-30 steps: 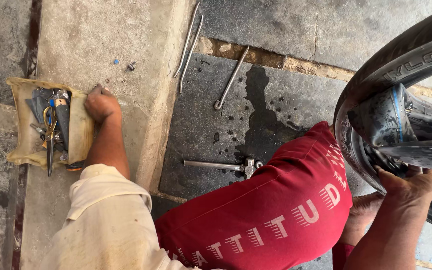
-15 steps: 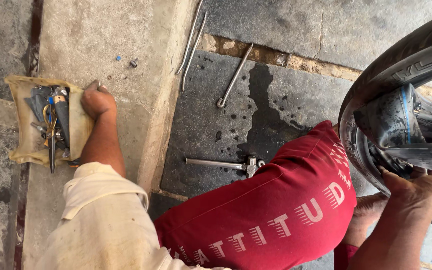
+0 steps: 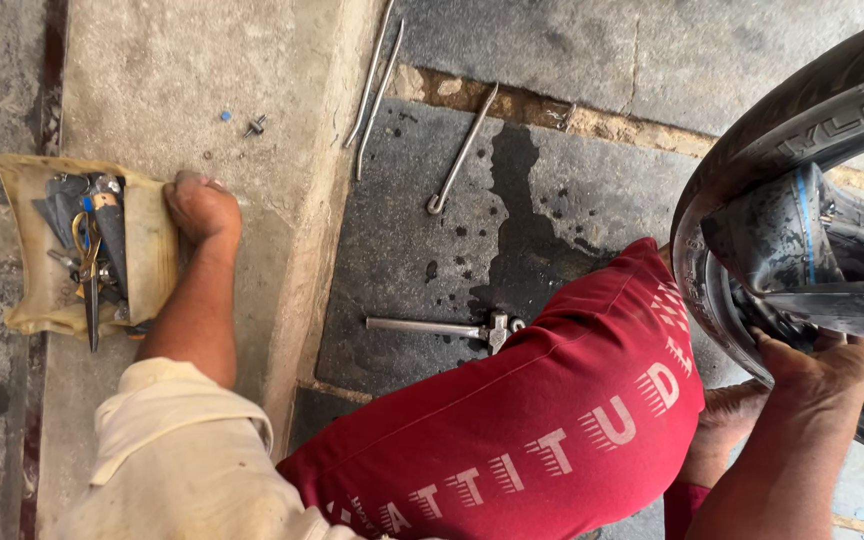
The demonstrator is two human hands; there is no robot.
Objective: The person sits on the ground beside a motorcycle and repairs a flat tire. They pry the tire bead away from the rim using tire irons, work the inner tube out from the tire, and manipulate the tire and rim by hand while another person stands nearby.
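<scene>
Still crouched, the person keeps the left hand (image 3: 200, 210) at the pouch (image 3: 152, 250) on the curb's left edge, fingers curled on its rim; the right hand (image 3: 820, 365) has shifted slightly, gripping the tyre (image 3: 752, 160).

Views: one, head-worn.
Position: above the person's lap, close to the work.
Facing: steeply down onto the paved floor (image 3: 512, 230); the person's own body enters from the bottom edge.
Range: near; forearms and a red-clad knee (image 3: 542, 420) fill the lower half.
Left of frame: left hand (image 3: 202, 207) at a tool pouch (image 3: 147, 250) on a raised concrete step (image 3: 172, 80).
Right of frame: right hand (image 3: 822, 365) on a tyre (image 3: 752, 150), which is cut off by the right edge.
Centre: dark slab with metal tyre levers (image 3: 462, 150) and a hammer (image 3: 442, 327).
Shared ground between views: none, single view only.
</scene>
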